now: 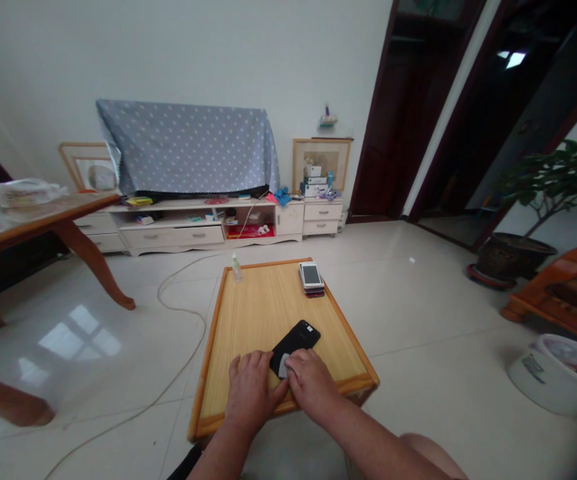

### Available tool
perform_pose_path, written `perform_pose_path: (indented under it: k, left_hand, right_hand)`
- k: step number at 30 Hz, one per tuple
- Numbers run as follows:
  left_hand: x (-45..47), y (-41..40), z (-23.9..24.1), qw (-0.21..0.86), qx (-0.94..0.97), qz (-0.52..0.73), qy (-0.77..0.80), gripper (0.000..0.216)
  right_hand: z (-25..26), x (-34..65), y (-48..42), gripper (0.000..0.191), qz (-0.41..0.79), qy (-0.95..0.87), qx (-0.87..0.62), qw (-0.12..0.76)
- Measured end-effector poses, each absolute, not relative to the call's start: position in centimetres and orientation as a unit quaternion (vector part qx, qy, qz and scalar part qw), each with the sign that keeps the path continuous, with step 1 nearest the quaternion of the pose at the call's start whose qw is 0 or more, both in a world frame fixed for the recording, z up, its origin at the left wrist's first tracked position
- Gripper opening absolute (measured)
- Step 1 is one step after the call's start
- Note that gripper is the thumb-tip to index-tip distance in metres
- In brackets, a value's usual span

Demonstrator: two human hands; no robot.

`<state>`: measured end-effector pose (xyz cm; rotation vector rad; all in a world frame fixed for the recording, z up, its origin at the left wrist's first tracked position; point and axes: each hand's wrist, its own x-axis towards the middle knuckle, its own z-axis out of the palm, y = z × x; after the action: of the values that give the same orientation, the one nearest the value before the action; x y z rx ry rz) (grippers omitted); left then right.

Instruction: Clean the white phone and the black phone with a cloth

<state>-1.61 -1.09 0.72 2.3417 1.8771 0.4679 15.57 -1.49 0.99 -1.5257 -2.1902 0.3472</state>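
A black phone lies flat on the low wooden table, near its front edge. My left hand rests flat on the table, its fingers against the phone's near end. My right hand presses a small pale cloth or wipe onto the phone's near end with closed fingers. A stack of phones, the top one white, sits at the table's far right corner. A small clear bottle stands at the far left corner.
A white cable runs across the tiled floor left of the table. A larger wooden table stands at left. A TV cabinet with a cloth-covered set lines the wall. A potted plant and white tub are at right.
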Motion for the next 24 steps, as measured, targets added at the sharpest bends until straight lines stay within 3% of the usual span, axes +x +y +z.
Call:
perform_pose_path:
  k: [8, 16, 24]
  left_hand:
    - [-1.5, -1.4, 1.6, 0.061, 0.767, 0.15, 0.621, 0.053]
    - [-1.7, -1.8, 2.1, 0.065, 0.765, 0.178, 0.615, 0.045]
    - [-1.9, -1.9, 1.8, 0.06, 0.765, 0.19, 0.613, 0.051]
  right_hand:
    - [1.7, 18.2, 1.3, 0.027, 0.071, -0.737, -0.654, 0.157]
    - [0.9, 15.3, -2.2, 0.053, 0.14, -0.829, -0.517, 0.162]
    - [1.7, 17.0, 0.4, 0.058, 0.112, -0.765, -0.625, 0.11]
